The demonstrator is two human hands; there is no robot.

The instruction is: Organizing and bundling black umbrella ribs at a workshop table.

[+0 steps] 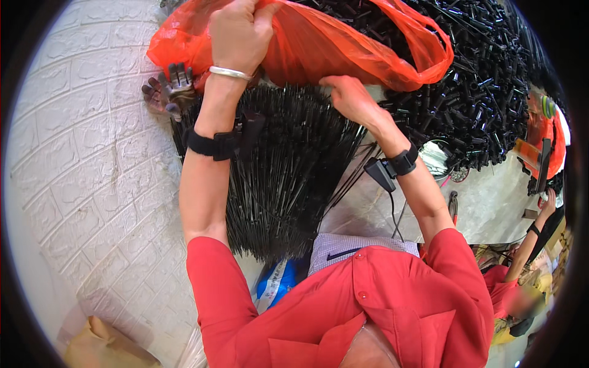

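Observation:
At the top, my left hand (241,38) is closed on a translucent red-orange plastic bag (313,46), its thumb pressed to the film. My right hand (354,101) is at the bag's lower edge with its fingers curled in, seemingly pinching the film; its fingertips are partly hidden. Below the bag and between my forearms stands a dense bundle of thin black rods (276,178), their lower ends fanned toward my lap. A pair of dirty work gloves (175,89) lies beside the bundle's upper left. The bag's loop handle (438,55) spreads over to the right.
A large heap of short black tubular parts (485,92) fills the upper right. White brick-patterned wall (92,135) runs down the left. Pliers (453,205) lie right of my right forearm. A brown paper bag (104,346) is at lower left. Another person's arm (524,245) reaches up at far right.

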